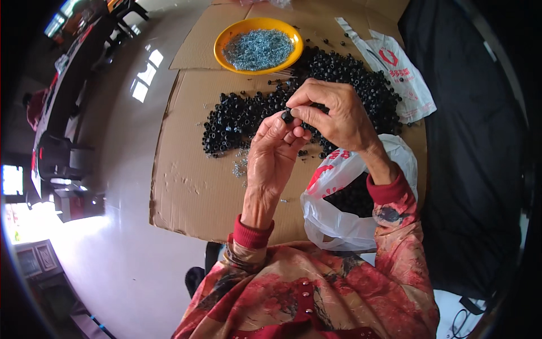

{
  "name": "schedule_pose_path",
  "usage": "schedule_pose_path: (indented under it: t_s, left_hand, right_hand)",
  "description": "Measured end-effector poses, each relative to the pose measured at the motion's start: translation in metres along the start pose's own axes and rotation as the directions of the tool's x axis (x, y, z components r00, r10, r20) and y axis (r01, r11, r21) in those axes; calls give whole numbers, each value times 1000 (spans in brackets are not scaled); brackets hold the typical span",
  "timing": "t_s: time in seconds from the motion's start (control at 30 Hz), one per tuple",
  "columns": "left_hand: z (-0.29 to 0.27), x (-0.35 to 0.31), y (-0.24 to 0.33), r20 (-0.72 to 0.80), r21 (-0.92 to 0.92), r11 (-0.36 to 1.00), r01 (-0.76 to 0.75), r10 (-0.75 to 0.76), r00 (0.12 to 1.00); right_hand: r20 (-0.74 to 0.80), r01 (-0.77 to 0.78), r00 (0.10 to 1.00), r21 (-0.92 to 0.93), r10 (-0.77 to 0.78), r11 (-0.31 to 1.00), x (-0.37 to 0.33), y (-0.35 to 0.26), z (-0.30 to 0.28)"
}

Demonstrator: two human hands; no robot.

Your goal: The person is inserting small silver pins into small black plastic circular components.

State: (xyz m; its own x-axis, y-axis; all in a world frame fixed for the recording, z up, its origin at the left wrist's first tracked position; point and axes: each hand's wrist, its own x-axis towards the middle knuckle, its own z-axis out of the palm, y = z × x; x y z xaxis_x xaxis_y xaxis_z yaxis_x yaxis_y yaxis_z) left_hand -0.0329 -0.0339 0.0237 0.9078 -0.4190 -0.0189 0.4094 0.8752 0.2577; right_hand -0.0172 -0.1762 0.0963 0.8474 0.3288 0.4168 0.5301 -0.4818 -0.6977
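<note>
Over the cardboard, my left hand (271, 147) pinches a small black round cap (287, 116) between thumb and fingers. My right hand (333, 113) meets it from the right, its thumb and forefinger closed at the cap's edge. Anything small between those right fingertips is hidden. Beneath and beyond both hands spreads a heap of similar black caps (231, 121), some showing hollow ends. Past the heap stands a yellow bowl (220, 42) filled with tiny clear bluish pieces (259, 50).
Under my right forearm a white plastic bag (324, 217) gapes, with black pieces (353, 198) inside. Another white bag (415, 96) lies flat at the far right. Loose clear bits (240, 166) dot the cardboard (180, 186). Black fabric (463, 169) hangs along the right.
</note>
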Motion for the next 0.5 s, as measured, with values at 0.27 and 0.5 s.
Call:
schedule_pose_path:
  t_s: [0.27, 0.5]
  left_hand:
    - [-1, -2, 0, 0, -14, 1000, 11, -11, 1000]
    - [-6, 2, -4, -44, -98, 994, 39, -43, 998]
  right_hand:
    - [-124, 177, 970, -241, -211, 954, -11, -4, 18]
    - [-105, 258, 947, -318, -305, 912, -9, 7, 23]
